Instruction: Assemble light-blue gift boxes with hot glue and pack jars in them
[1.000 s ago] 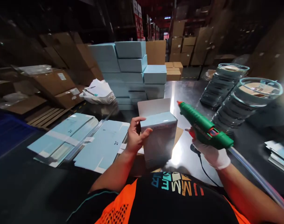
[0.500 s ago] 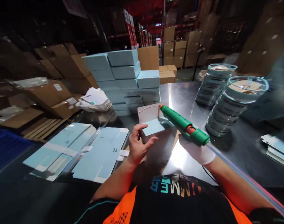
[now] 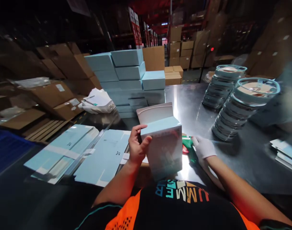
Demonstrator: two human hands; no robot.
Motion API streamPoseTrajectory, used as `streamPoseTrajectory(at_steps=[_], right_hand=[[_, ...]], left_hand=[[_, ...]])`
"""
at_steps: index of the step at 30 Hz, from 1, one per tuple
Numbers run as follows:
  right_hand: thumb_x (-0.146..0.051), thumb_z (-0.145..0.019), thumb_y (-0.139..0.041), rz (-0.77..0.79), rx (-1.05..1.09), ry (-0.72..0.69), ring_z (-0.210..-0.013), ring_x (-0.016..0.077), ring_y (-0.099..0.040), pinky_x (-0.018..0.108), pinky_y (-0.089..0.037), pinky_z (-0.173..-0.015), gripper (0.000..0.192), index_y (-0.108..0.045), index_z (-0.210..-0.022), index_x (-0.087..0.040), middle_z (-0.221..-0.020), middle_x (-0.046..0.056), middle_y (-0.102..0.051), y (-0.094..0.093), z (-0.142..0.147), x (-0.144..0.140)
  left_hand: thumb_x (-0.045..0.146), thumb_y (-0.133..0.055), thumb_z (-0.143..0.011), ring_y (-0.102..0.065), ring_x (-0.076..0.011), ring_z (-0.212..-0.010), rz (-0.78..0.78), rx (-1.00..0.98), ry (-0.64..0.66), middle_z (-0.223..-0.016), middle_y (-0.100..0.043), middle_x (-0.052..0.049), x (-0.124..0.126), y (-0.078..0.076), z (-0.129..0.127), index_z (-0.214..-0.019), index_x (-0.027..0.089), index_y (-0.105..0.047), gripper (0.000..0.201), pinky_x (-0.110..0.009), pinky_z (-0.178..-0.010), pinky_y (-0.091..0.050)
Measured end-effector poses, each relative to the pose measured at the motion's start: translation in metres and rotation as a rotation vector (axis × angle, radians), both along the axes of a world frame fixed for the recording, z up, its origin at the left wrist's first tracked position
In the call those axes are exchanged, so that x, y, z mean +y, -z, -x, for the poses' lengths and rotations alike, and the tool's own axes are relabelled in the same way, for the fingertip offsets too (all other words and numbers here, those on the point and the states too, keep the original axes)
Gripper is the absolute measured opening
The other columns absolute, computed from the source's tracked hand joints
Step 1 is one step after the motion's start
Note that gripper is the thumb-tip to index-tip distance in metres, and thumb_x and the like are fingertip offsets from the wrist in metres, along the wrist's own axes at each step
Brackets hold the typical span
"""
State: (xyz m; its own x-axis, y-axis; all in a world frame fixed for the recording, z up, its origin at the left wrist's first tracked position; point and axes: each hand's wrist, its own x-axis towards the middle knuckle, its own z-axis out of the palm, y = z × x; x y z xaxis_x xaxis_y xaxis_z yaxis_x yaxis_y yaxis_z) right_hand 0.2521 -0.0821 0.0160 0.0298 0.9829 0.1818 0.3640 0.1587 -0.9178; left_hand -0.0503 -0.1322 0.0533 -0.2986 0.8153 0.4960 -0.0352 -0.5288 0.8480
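Note:
My left hand (image 3: 138, 143) grips the left edge of a light-blue box (image 3: 163, 150), thumb on its near face and fingers behind. The box is tilted toward me, its flap (image 3: 155, 113) standing up at the far side. Low to the right of the box is a green hot glue gun (image 3: 189, 147) with a red trigger, its front end hidden behind the box. My right hand (image 3: 203, 147), in a white glove, is closed at the rear of the glue gun, fingertips against its body.
Flat light-blue cartons (image 3: 105, 153) lie at left beside a white paper-filled basket (image 3: 98, 102). Blue boxes (image 3: 129, 76) are stacked at the back. Two stacks of glass dishes (image 3: 234, 111) stand at right, near more flat cartons (image 3: 286, 153) on the metal table (image 3: 246, 163).
My right hand has lowered the glue gun from above the box to its right side. The box has been raised and tilted in my left hand, showing more of its near face.

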Motion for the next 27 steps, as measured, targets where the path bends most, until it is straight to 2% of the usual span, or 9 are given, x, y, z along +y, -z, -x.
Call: streamPoseTrajectory(at_steps=[2, 5, 9, 12, 16, 19, 22, 24, 27], right_hand=[[-0.06, -0.09, -0.077, -0.023, 0.127, -0.042, -0.092, 0.0304, -0.08, 0.044, -0.063, -0.085, 0.034, -0.077, -0.094, -0.026, -0.09, 0.011, -0.081, -0.023, 0.012, -0.005], [-0.059, -0.092, -0.073, -0.025, 0.345, -0.224, -0.118, 0.0313, -0.079, 0.05, -0.063, -0.108, 0.058, -0.07, -0.139, -0.023, -0.131, 0.013, -0.081, -0.058, 0.041, -0.01], [-0.044, -0.086, -0.076, -0.048, 0.282, -0.295, -0.119, 0.0315, -0.076, 0.05, -0.061, -0.111, 0.056, -0.069, -0.136, -0.02, -0.127, 0.012, -0.08, -0.074, 0.062, -0.007], [-0.045, -0.079, -0.087, -0.088, 0.251, -0.38, -0.113, 0.0307, -0.077, 0.048, -0.063, -0.106, 0.062, -0.07, -0.132, -0.018, -0.125, 0.012, -0.08, -0.06, 0.055, -0.006], [-0.04, -0.084, -0.093, -0.313, 0.228, -0.499, -0.134, 0.0291, -0.073, 0.044, -0.061, -0.111, 0.045, -0.077, -0.122, -0.02, -0.163, 0.018, -0.063, -0.036, 0.047, -0.014], [-0.044, -0.102, -0.079, -0.475, 0.213, -0.585, -0.142, 0.0273, -0.07, 0.046, -0.061, -0.112, 0.026, -0.083, -0.115, -0.022, -0.164, 0.018, -0.063, -0.029, 0.053, -0.017], [-0.039, -0.105, -0.076, -0.617, 0.087, -0.582, -0.134, 0.0282, -0.074, 0.057, -0.056, -0.12, 0.017, -0.085, -0.113, -0.026, -0.144, 0.016, -0.078, -0.035, 0.068, -0.02], [-0.033, -0.102, -0.079, -0.662, -0.063, -0.583, -0.133, 0.0302, -0.074, 0.062, -0.052, -0.123, 0.014, -0.085, -0.113, -0.028, -0.149, 0.015, -0.077, -0.044, 0.078, -0.025], [-0.034, -0.095, -0.086, -0.658, -0.226, -0.665, -0.148, 0.0336, -0.068, 0.056, -0.054, -0.126, 0.038, -0.081, -0.132, -0.026, -0.169, 0.016, -0.063, -0.068, 0.078, -0.03]], left_hand=[[0.076, -0.094, -0.076, -0.066, -0.0169, -0.073, -0.015, 0.026, 0.012, -0.092, -0.071, -0.002, 0.001, 0.0, -0.004, -0.115, 0.023, -0.072, 0.07, -0.026, -0.066, -0.05], [0.076, -0.092, -0.078, -0.067, -0.0183, -0.076, -0.052, 0.114, 0.041, -0.094, -0.071, -0.002, 0.003, 0.003, -0.011, -0.115, 0.023, -0.073, 0.067, -0.028, -0.069, -0.052], [0.075, -0.09, -0.082, -0.075, -0.0255, -0.102, -0.121, 0.187, 0.028, -0.118, -0.073, -0.009, 0.01, 0.015, -0.014, -0.109, 0.023, -0.073, 0.061, -0.035, -0.087, -0.058], [0.068, -0.095, -0.081, -0.074, -0.0297, -0.125, -0.195, 0.154, -0.017, -0.133, -0.072, -0.011, 0.015, 0.027, -0.009, -0.115, 0.026, -0.069, 0.06, -0.041, -0.106, -0.059], [0.053, -0.097, -0.086, -0.079, -0.0289, -0.122, -0.24, 0.184, 0.075, -0.118, -0.076, -0.006, 0.014, 0.03, 0.01, -0.125, 0.03, -0.074, 0.05, -0.046, -0.108, -0.062], [0.044, -0.092, -0.092, -0.08, -0.0324, -0.122, -0.228, 0.347, 0.138, -0.115, -0.077, -0.008, 0.013, 0.016, 0.034, -0.1, 0.025, -0.084, 0.022, -0.048, -0.105, -0.065], [0.043, -0.095, -0.087, -0.078, -0.0377, -0.129, -0.292, 0.663, 0.126, -0.112, -0.081, -0.009, 0.009, -0.011, 0.05, -0.098, 0.028, -0.086, 0.021, -0.056, -0.111, -0.063], [0.045, -0.1, -0.08, -0.071, -0.0427, -0.139, -0.322, 0.965, 0.106, -0.128, -0.082, -0.011, 0.005, -0.028, 0.051, -0.114, 0.032, -0.086, 0.039, -0.063, -0.119, -0.057], [0.043, -0.1, -0.076, -0.076, -0.0426, -0.127, -0.323, 1.17, 0.116, -0.144, -0.079, -0.014, -0.003, -0.047, 0.044, -0.152, 0.035, -0.071, 0.082, -0.059, -0.109, -0.061]])
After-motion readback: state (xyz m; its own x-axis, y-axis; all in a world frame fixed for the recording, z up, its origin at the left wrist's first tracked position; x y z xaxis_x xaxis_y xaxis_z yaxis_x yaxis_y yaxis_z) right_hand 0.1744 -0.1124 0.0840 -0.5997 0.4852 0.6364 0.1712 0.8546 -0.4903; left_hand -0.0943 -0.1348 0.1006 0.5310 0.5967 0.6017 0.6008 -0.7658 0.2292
